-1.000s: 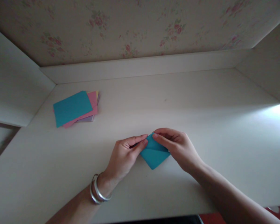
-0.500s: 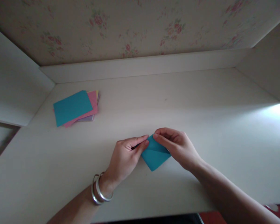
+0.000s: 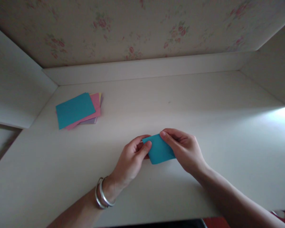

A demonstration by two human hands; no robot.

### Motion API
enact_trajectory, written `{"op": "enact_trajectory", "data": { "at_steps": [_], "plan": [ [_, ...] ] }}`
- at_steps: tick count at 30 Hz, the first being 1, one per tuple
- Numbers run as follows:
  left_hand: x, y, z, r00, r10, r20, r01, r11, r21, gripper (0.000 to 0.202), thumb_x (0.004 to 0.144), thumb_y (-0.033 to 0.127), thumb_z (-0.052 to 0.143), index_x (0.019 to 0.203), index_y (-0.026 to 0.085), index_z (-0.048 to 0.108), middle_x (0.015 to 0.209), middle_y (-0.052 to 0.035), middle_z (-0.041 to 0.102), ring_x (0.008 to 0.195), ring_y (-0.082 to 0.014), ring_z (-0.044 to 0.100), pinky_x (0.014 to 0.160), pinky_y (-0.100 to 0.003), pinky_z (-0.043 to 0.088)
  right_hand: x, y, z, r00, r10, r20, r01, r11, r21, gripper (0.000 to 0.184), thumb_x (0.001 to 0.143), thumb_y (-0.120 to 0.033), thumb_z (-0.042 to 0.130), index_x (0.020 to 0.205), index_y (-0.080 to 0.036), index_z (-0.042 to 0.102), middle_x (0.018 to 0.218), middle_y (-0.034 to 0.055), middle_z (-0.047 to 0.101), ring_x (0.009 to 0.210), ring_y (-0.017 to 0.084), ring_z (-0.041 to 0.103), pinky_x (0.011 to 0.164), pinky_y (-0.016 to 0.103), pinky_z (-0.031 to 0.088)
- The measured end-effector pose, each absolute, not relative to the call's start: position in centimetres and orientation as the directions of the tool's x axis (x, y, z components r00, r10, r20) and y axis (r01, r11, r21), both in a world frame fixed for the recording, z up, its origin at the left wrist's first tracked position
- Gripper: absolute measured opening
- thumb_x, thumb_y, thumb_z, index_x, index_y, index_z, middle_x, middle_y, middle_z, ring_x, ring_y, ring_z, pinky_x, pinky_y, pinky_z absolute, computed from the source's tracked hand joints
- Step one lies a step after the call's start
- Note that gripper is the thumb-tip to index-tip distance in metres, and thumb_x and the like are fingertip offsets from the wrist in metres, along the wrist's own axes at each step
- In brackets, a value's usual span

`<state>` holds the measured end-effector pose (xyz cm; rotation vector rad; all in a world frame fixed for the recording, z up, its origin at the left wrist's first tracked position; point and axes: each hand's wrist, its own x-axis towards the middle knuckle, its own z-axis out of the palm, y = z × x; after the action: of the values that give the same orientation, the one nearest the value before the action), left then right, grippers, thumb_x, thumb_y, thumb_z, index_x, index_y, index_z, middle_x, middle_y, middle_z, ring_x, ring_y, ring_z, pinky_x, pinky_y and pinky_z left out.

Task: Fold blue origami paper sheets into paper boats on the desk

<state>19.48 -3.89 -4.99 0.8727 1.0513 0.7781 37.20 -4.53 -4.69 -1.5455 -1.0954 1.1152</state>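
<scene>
A small piece of turquoise paper [image 3: 160,149] is held between both hands, just over the near middle of the white tabletop. My left hand [image 3: 134,156] pinches its left edge, thumb on the front face and fingers behind. With thumb and fingertips, my right hand [image 3: 185,147] grips the top right part, covering that corner. The visible face looks smooth and roughly rectangular; whatever folds lie behind it are hidden. Two silver bangles circle the left wrist.
Toward the back left lies a stack of coloured paper [image 3: 76,110], turquoise on top, with pink, purple and yellow edges showing. The white tabletop [image 3: 133,104] meets a low ledge [image 3: 144,67] below flowered wallpaper. White panels stand at left and right.
The turquoise paper has been turned, so its pointed lower corner and crease no longer show and a plain face does. My left fingers have shifted behind it; both hands keep their hold.
</scene>
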Motion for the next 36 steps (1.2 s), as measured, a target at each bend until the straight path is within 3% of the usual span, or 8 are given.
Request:
{"op": "enact_trajectory", "data": {
  "at_steps": [6,11,14,19,24,27,32,36],
  "plan": [
    [18.9,-3.6,-4.7,0.29,0.91,-0.296,0.022,0.302,0.953,0.042,0.091,0.047,0.065,0.121,0.018,0.069,0.104,-0.0094,0.075,0.091,-0.0233,0.069,0.078,-0.03,0.055,37.1,-4.6,-4.8,0.189,0.966,-0.178,0.08,-0.196,-0.977,0.034,0.082,-0.051,0.073,0.083,-0.017,0.075,0.072,0.0036,0.067,0.064,0.016,0.056,0.054,0.025,0.044],
    [18.6,-3.3,-4.8,0.298,0.92,-0.254,0.087,0.239,0.967,0.038,0.092,0.045,0.064,0.119,0.02,0.072,0.109,-0.009,0.075,0.1,-0.025,0.068,0.085,-0.03,0.052,37.4,-4.5,-4.7,0.002,0.977,-0.215,0.1,-0.214,-0.972,0.035,0.084,-0.052,0.07,0.084,-0.018,0.075,0.07,0.0022,0.066,0.061,0.014,0.055,0.053,0.025,0.042],
    [18.7,-3.3,-5.0,0.378,0.888,-0.262,0.097,0.244,0.965,0.035,0.093,0.045,0.063,0.115,0.021,0.073,0.107,-0.0075,0.075,0.097,-0.0235,0.067,0.084,-0.029,0.052,37.5,-4.6,-4.6,-0.067,0.977,-0.201,0.197,-0.185,-0.963,0.037,0.089,-0.053,0.065,0.082,-0.019,0.076,0.072,0.0026,0.067,0.062,0.015,0.055,0.053,0.025,0.041],
    [19.2,-3.9,-4.8,0.321,0.887,-0.332,0.028,0.342,0.939,0.042,0.091,0.052,0.064,0.118,0.02,0.065,0.093,-0.0063,0.072,0.084,-0.0199,0.067,0.068,-0.025,0.053,37.4,-4.9,-4.4,0.038,0.992,-0.117,0.3,-0.123,-0.946,0.038,0.091,-0.053,0.062,0.079,-0.019,0.075,0.067,0.0011,0.062,0.06,0.014,0.051,0.051,0.025,0.038],
    [19.7,-4.8,-4.4,0.43,0.83,-0.356,0.112,0.342,0.933,0.038,0.095,0.056,0.053,0.098,0.018,0.059,0.069,-0.0022,0.067,0.053,-0.0144,0.063,0.05,-0.023,0.05,37.1,-5.1,-4.3,0.144,0.981,-0.131,0.242,-0.164,-0.956,0.038,0.089,-0.053,0.064,0.08,-0.019,0.075,0.066,0.0016,0.063,0.059,0.015,0.053,0.051,0.025,0.042],
    [19.6,-5.0,-4.4,0.453,0.812,-0.368,0.106,0.361,0.926,0.04,0.097,0.057,0.047,0.086,0.019,0.053,0.065,-0.0005,0.065,0.045,-0.0113,0.058,0.043,-0.021,0.044,37.1,-4.9,-4.3,0.202,0.97,-0.132,0.187,-0.17,-0.967,0.035,0.087,-0.052,0.067,0.081,-0.018,0.076,0.069,0.0025,0.066,0.061,0.016,0.056,0.052,0.024,0.044],
    [19.3,-4.9,-4.2,0.394,0.854,-0.339,0.166,0.297,0.94,0.041,0.099,0.056,0.043,0.087,0.02,0.058,0.063,0.0013,0.061,0.05,-0.012,0.056,0.047,-0.022,0.044,37.3,-4.8,-4.3,0.178,0.975,-0.132,0.178,-0.164,-0.97,0.035,0.087,-0.051,0.066,0.083,-0.017,0.075,0.07,0.0026,0.066,0.061,0.015,0.055,0.052,0.024,0.043],
    [19.1,-4.4,-3.7,0.249,0.954,-0.168,0.362,0.069,0.93,0.039,0.101,0.052,0.041,0.1,0.02,0.063,0.064,0.0021,0.059,0.057,-0.0143,0.054,0.054,-0.024,0.041,37.1,-5.1,-4.3,0.079,0.995,-0.063,0.309,-0.085,-0.947,0.034,0.092,-0.047,0.062,0.081,-0.018,0.075,0.064,0.0004,0.061,0.056,0.012,0.049,0.049,0.023,0.037]
  ]
}}
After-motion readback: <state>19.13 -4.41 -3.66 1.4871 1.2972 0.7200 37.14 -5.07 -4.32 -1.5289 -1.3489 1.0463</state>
